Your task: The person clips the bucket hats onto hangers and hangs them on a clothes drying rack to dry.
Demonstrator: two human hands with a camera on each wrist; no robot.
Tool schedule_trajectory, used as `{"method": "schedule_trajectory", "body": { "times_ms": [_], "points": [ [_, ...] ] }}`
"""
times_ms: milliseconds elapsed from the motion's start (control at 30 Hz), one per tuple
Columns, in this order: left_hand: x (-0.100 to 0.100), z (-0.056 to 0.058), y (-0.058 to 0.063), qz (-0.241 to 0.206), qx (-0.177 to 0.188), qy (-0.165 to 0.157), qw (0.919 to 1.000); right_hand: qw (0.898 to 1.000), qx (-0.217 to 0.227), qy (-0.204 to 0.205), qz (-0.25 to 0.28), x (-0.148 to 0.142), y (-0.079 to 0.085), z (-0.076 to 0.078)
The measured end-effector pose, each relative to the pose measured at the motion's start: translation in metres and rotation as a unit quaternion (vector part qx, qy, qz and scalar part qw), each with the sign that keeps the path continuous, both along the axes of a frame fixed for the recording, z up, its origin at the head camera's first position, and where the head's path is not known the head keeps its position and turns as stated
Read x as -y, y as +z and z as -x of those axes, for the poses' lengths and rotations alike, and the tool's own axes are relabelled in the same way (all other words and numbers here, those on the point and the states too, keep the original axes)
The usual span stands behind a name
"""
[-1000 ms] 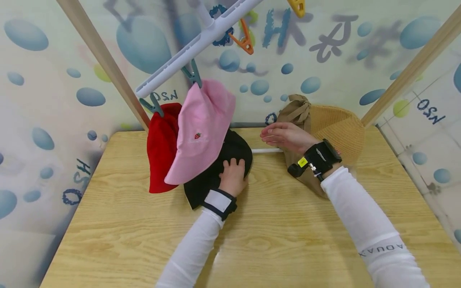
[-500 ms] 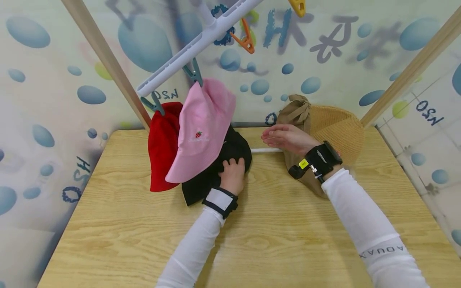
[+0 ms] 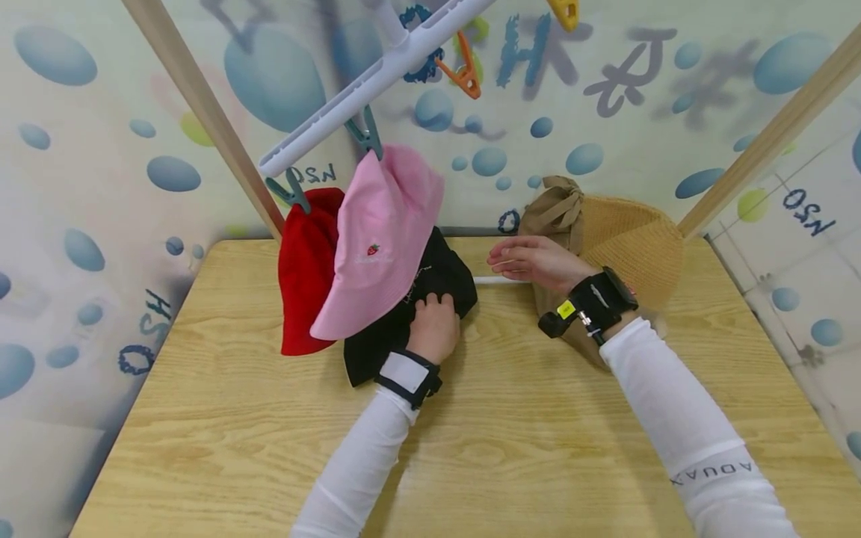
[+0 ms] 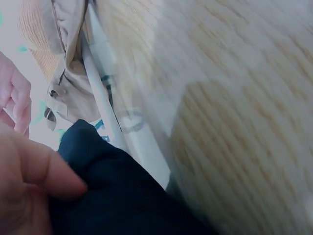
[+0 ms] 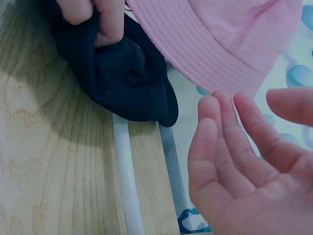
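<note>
My left hand (image 3: pixel 433 329) grips the black bucket hat (image 3: pixel 377 345), its thumb pressing the dark cloth in the left wrist view. White script shows on the hat's side, and its upper part is hidden behind a pink bucket hat (image 3: pixel 377 246) with a small strawberry. In the right wrist view the black hat (image 5: pixel 127 88) hangs folded from the left fingers. My right hand (image 3: pixel 538 261) is held in the air with fingers extended and nothing in it, in front of a tan hat (image 3: pixel 625 232) with a bow. In its own wrist view the right fingertips (image 5: pixel 210 105) overlap the pink brim.
A red hat (image 3: pixel 306 276) hangs beside the pink one, both from teal clips (image 3: pixel 366 134) on a white rack bar (image 3: pixel 377 82). An orange clip (image 3: pixel 464 71) and a yellow clip (image 3: pixel 565 13) hang farther right. A white rod (image 3: pixel 501 280) crosses low behind the wooden table (image 3: pixel 538 448).
The black hat has turned and shifted slightly in my left hand, bringing its white script into sight. The right hand has stayed in nearly the same place.
</note>
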State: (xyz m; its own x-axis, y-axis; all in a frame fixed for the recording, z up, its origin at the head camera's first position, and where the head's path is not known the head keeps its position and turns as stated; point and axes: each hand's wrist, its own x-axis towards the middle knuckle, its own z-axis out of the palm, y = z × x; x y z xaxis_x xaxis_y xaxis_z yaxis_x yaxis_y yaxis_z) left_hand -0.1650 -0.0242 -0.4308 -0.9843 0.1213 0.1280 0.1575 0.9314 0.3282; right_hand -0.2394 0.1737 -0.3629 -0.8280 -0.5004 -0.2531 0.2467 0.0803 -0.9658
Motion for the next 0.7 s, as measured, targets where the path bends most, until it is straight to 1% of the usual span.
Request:
{"method": "schedule_trajectory", "body": {
  "times_ms": [133, 300, 400, 533, 633, 700],
  "points": [
    [0.002, -0.001, 0.003, 0.003, -0.032, -0.003, 0.9995, 1.000, 0.001, -0.001, -0.006, -0.001, -0.002, -0.001],
    [0.007, -0.002, 0.010, 0.005, -0.067, -0.021, 0.9975, 1.000, -0.004, 0.005, -0.013, -0.004, -0.005, -0.002],
    [0.010, -0.001, 0.014, -0.015, -0.079, -0.021, 0.9966, 1.000, -0.005, 0.009, -0.010, -0.005, -0.007, -0.003],
    [0.013, -0.001, 0.017, -0.057, -0.095, -0.006, 0.9938, 1.000, -0.008, 0.022, -0.007, -0.007, -0.008, -0.003],
    [0.014, 0.000, 0.020, -0.073, -0.111, 0.003, 0.9911, 1.000, -0.011, 0.026, -0.007, -0.007, -0.009, -0.003],
    [0.014, 0.000, 0.023, -0.075, -0.117, 0.005, 0.9903, 1.000, -0.009, 0.022, -0.009, -0.007, -0.009, -0.003]
  ]
}}
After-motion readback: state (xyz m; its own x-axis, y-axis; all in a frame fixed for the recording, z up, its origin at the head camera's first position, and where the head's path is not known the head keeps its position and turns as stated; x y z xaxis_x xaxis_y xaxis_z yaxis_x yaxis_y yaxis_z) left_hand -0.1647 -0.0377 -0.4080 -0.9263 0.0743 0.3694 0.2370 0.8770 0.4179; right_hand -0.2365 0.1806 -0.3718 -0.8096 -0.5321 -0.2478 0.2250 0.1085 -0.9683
